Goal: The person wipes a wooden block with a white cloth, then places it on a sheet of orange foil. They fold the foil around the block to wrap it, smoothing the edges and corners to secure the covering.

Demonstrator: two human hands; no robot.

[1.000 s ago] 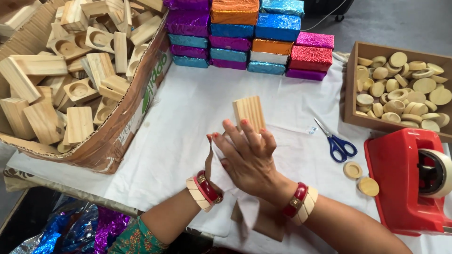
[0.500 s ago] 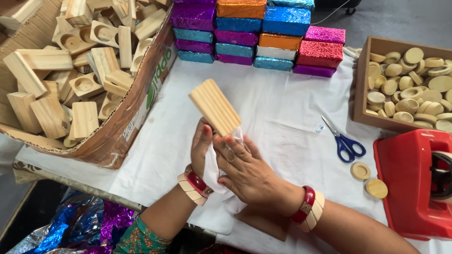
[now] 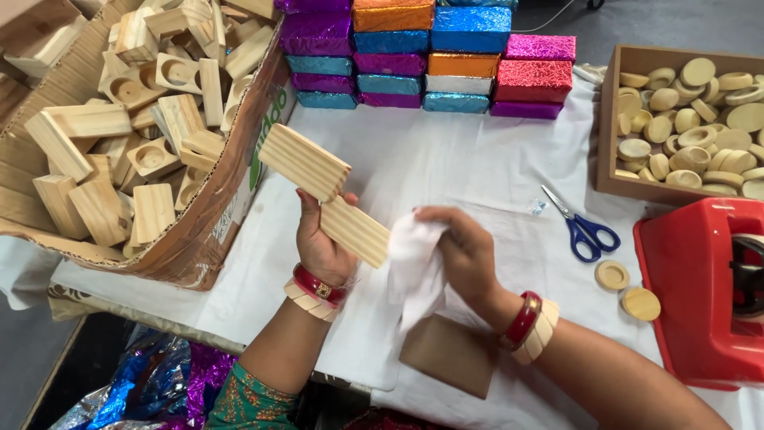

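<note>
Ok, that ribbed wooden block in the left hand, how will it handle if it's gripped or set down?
The ribbed wooden block looks like rigid solid wood, so it should not flex. The left hand holds it up alone, so it is probably light. Its ribbed face likely gives good grip, and its flat sides suggest it would lie still rather than roll.

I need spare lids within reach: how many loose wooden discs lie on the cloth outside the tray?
2: one disc lies beside the scissors, the other against the red dispenser. The dispenser may hide more.
</note>
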